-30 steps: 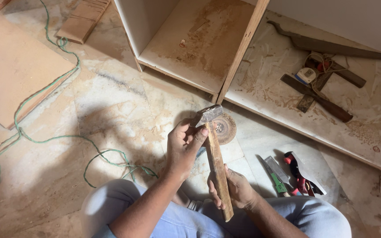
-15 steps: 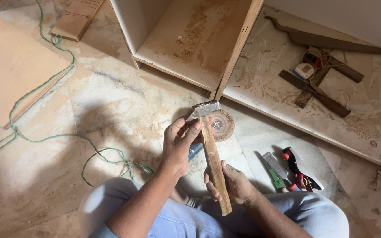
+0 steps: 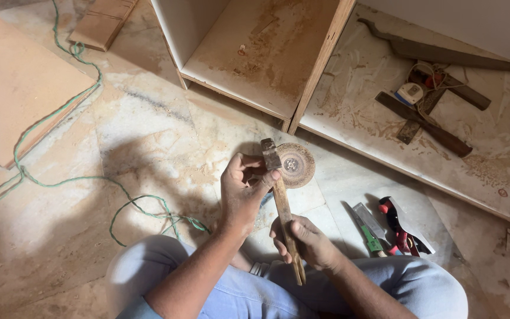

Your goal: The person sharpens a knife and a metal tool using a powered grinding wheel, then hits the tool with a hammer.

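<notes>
Over the lap, above the marble floor (image 3: 149,147), a hammer (image 3: 281,207) is held upright in both hands. The wooden handle is gripped low down by the right hand (image 3: 308,239), whose fingers are wrapped closed around it. The metal head is pinched by the left hand (image 3: 240,186), with the thumb and fingertips pressed against its near side.

Compared with a second ago, the hammer has been brought slightly more upright and its head now sits a little higher against the round wire brush disc (image 3: 295,165) lying on the floor behind it. The left thumb has been shifted up onto the head; the right hand's grip has not been altered. From this it is judged that the seating of the head on the handle is being checked or adjusted, though the exact contact is probably hidden by the fingers.

Pliers (image 3: 396,227) and a small scraper (image 3: 370,227) lie beside the right knee, untouched. A green cord (image 3: 60,180) trails across the floor, well apart.
</notes>
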